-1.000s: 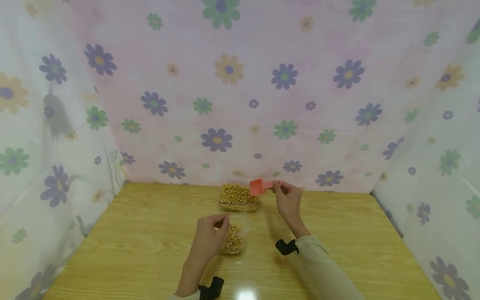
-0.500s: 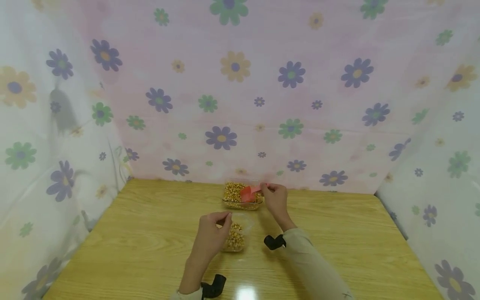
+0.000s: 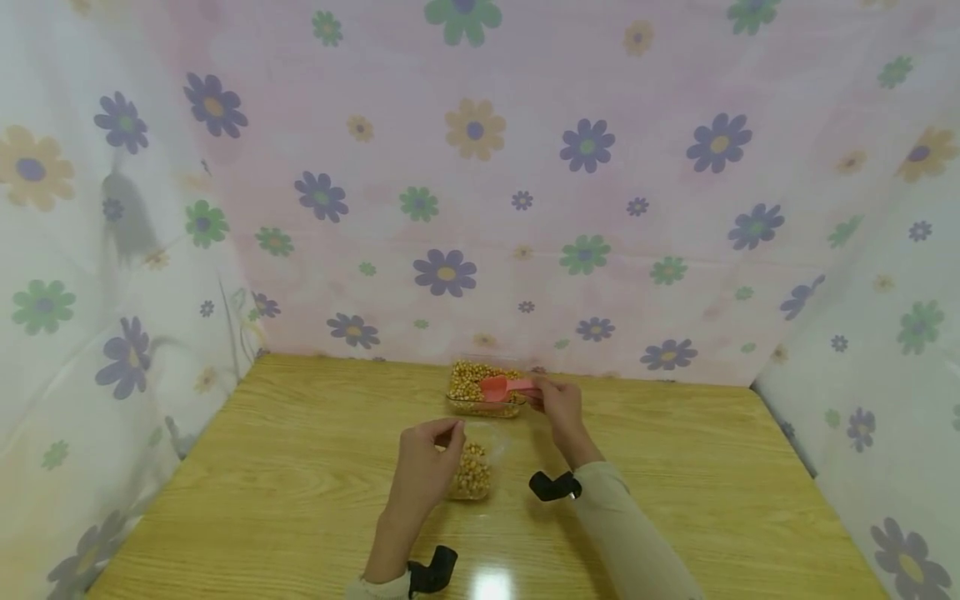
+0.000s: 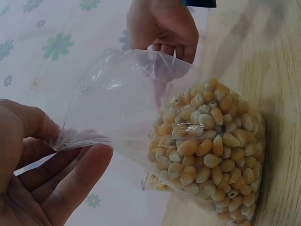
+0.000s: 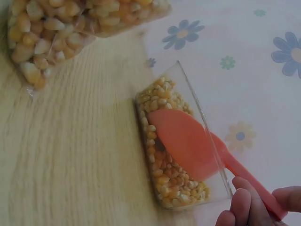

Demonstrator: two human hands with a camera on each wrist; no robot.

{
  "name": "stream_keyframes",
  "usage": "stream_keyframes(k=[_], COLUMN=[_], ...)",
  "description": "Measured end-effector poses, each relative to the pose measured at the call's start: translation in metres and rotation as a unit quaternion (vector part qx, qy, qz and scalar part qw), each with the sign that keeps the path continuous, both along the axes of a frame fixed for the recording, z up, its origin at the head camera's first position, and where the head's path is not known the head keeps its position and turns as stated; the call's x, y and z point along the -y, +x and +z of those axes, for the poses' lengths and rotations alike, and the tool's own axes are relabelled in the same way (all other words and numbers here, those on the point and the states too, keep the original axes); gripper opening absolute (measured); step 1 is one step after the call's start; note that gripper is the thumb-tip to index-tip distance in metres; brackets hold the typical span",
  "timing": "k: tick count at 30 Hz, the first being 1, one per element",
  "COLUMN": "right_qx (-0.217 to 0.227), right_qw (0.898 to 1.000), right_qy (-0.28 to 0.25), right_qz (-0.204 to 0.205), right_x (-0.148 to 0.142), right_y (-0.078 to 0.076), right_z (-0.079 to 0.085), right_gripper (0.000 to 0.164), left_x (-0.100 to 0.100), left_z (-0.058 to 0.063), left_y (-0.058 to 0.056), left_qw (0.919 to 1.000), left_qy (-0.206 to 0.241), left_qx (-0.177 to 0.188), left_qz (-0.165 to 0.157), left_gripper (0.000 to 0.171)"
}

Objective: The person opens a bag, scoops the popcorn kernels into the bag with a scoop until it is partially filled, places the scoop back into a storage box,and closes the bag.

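Observation:
A clear plastic bag, its lower part full of corn kernels, stands upright on the table. My left hand pinches the rim of its mouth between thumb and fingers, and the mouth gapes in the left wrist view. Behind the bag is a clear rectangular container of corn kernels. My right hand grips the handle of a pink scoop from the right side. The scoop's bowl lies within the container, down among the kernels, partly covering them in the right wrist view.
The wood-grain table carries both corn holders near its middle. A flowered cloth hangs close behind the container and along both sides. Black wrist mounts sit at the sleeves.
The right hand has moved the pink scoop left and down, from above the container's right side into the kernels, and levelled its handle. The left hand keeps its pinch on the bag.

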State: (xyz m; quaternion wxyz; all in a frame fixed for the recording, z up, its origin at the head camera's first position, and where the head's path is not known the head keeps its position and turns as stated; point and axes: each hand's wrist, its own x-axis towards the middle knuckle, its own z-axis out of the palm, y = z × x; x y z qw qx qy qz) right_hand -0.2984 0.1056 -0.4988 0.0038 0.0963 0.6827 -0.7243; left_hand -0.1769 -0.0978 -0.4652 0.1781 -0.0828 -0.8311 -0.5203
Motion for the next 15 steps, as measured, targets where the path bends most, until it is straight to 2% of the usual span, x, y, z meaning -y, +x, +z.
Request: stream_keyframes(k=[6, 11, 15], right_qx=[0.043, 0.058, 0.07], right_qw=[0.995, 0.99, 0.981], right_qy=[-0.092, -0.131, -0.181], right_qz=[-0.014, -0.013, -0.006], right_x=[-0.006, -0.007, -0.007], right_y=[0.007, 0.01, 0.014], right_z=[-0.008, -0.01, -0.012], right_gripper=[0.032, 0.029, 0.026], left_x=[-0.002, -0.002, -0.002], left_z=[0.001, 0.002, 0.002], left_y=[0.0, 0.0, 0.0], left_qw=[0.9999, 1.0, 1.0], left_qy=[0.0, 0.001, -0.002], left_qx=[0.013, 0.008, 0.007], left_qz=[0.005, 0.0, -0.001], left_gripper=[0.017, 0.018, 0.018])
